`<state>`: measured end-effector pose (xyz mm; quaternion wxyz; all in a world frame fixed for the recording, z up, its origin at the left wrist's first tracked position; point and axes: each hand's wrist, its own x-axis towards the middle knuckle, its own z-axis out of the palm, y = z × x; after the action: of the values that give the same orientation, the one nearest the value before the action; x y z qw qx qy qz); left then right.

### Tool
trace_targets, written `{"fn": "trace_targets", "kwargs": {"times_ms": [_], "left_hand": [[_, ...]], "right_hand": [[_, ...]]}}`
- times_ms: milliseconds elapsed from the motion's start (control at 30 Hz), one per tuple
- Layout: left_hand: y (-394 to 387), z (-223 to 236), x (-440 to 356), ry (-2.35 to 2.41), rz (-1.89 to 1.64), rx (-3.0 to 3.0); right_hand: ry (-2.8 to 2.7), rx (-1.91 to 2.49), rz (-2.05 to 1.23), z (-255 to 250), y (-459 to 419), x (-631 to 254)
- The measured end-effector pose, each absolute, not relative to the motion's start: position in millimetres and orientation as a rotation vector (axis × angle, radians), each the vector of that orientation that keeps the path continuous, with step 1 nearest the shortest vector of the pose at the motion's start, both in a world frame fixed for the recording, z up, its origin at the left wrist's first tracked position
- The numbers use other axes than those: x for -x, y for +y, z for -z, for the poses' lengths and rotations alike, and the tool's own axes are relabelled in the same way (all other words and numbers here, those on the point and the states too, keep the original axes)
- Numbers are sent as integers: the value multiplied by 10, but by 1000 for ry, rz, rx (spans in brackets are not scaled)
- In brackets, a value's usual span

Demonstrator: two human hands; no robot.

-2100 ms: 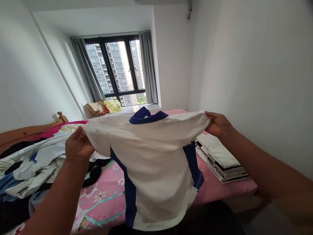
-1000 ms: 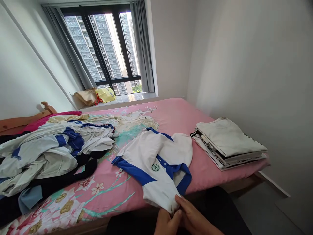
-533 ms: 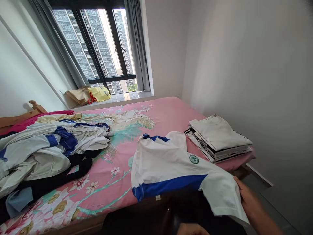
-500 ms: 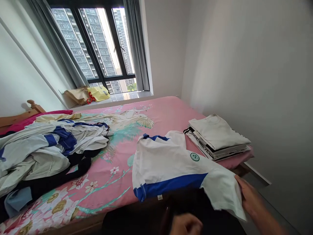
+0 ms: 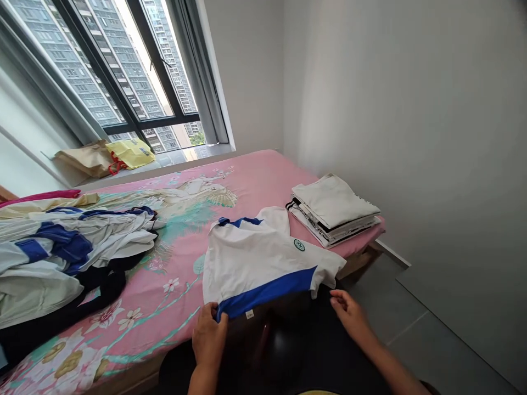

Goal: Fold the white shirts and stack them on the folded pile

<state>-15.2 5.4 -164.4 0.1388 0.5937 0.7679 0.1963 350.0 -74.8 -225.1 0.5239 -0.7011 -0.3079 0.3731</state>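
A white polo shirt (image 5: pixel 255 252) with a blue side panel and a round green badge lies partly spread on the front edge of the bed. Its near side hangs a little over the edge, and a small white label shows at the seam. My left hand (image 5: pixel 209 334) is closed on the blue hem corner, thumb and fingers pinching the cloth. Just off the short sleeve on the right, my right hand (image 5: pixel 349 315) holds nothing, with its fingers loosely curved and apart. Most of the collar is hidden under the cloth.
A stack of folded shirts (image 5: pixel 335 203) sits at the bed's right corner. A heap of loose clothes (image 5: pixel 74 258) covers the left of the pink flowered bed (image 5: pixel 164 307). A paper bag (image 5: pixel 88 159) and a yellow bag (image 5: pixel 130 153) lie on the windowsill.
The shirt went from held up to lying on the bed. My right hand has let go of the sleeve; my left hand has moved left and taken the hem. The view has turned right.
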Motion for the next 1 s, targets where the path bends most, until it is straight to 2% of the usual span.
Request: {"fn": "trace_targets", "kwargs": {"times_ms": [200, 333, 467, 600, 800, 1000], "left_hand": [[49, 1559, 311, 2244, -494, -1517], [68, 1562, 549, 2261, -432, -1484], [91, 1535, 626, 2015, -697, -1262], [29, 1408, 545, 1612, -986, -988], [-33, 1190, 585, 1456, -1202, -856], [-80, 1105, 581, 1401, -963, -996]], "right_hand": [[-237, 1412, -1393, 2172, -645, -3267], [61, 1183, -1585, 2174, -570, -3244], [101, 1062, -1663, 2246, -454, -3220], [215, 1102, -1522, 2353, -391, -3130], [34, 1248, -1050, 2195, -482, -3347], [-439, 1446, -678, 1598, -622, -3891]]}}
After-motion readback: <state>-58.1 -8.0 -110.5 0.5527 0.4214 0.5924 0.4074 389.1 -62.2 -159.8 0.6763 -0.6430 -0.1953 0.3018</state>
